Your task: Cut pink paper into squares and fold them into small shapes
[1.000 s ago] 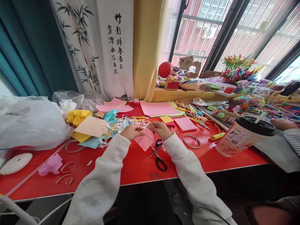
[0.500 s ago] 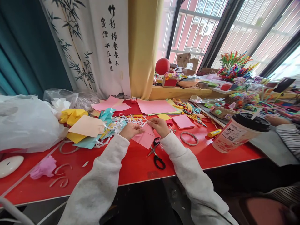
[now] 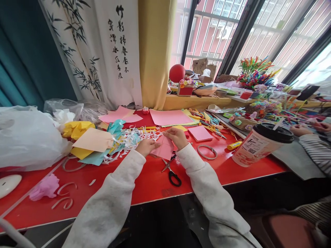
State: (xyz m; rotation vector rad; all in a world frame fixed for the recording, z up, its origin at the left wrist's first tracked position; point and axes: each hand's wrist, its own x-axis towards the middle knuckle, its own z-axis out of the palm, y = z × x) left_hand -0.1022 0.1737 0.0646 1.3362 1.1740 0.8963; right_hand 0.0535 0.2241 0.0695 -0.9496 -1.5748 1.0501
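A creased sheet of pink paper [image 3: 164, 148] is held between my two hands, just above the red table [image 3: 155, 187]. My left hand [image 3: 146, 146] pinches its left edge. At its upper right, my right hand [image 3: 178, 137] grips the paper between thumb and fingers. Black-handled scissors [image 3: 173, 177] lie below the paper with their blades apart, the upper part partly hidden by the paper and my right hand. Behind my hands spreads a heap of curly white paper strips [image 3: 130, 137]. A stack of pink square paper [image 3: 201, 133] lies right of my right hand.
A lidded drink cup [image 3: 258, 144] stands on the right, near a yellow glue stick [image 3: 234, 145] and a ring [image 3: 207, 152]. A white plastic bag [image 3: 28, 137] fills the left. Beyond the cup are a co-worker's hands [image 3: 301, 130]. Several scissors [image 3: 207, 120] lie at the back.
The pink paper has turned slightly and shifted a little to the right between my hands. My left hand has moved slightly right and down. Both hands keep their hold.
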